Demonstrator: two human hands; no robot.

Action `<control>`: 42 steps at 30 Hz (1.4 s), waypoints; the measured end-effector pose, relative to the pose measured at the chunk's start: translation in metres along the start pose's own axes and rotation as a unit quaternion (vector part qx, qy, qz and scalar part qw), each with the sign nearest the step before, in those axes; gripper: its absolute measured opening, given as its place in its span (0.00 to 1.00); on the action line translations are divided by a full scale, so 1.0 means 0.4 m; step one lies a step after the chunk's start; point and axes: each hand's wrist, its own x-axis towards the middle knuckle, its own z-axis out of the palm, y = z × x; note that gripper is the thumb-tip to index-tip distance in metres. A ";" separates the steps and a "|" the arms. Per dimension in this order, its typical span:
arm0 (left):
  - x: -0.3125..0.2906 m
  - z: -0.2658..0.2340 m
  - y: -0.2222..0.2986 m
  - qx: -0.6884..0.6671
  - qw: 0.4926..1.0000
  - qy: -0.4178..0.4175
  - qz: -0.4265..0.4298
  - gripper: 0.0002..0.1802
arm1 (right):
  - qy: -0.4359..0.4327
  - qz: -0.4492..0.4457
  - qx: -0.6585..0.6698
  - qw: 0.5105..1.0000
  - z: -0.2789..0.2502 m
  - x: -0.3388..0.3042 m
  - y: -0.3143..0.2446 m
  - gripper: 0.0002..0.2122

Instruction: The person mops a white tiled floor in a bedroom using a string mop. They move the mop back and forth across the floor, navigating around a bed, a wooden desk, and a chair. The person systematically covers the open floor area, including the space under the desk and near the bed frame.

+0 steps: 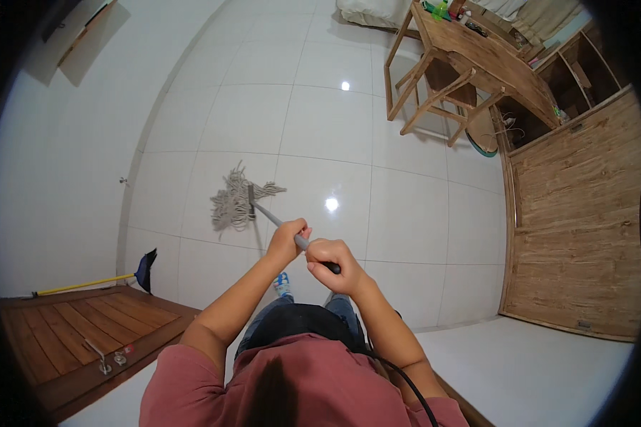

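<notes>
Both of my hands are closed round the grey handle of a string mop (236,203). Lower on the handle is my left hand (286,238). My right hand (335,265) wraps the top end, where a black grip pokes out below the fingers. The handle slants away from me to the left. Its grey, stringy head lies spread on the white tiled floor (327,132), left of the middle, with some strands fanned to the right of the dark clamp.
A wooden desk (463,43) with a chair (441,89) stands far right, beside a wooden cabinet (580,220). On the left are a white wall, a broom (146,270) with a yellow stick, and a brown wooden door (85,331). My foot (283,285) is just below my hands.
</notes>
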 end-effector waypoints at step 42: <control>0.238 0.027 0.083 0.059 0.966 0.236 -0.094 0.06 | -0.240 -0.093 0.119 0.959 -0.244 0.312 0.014 0.10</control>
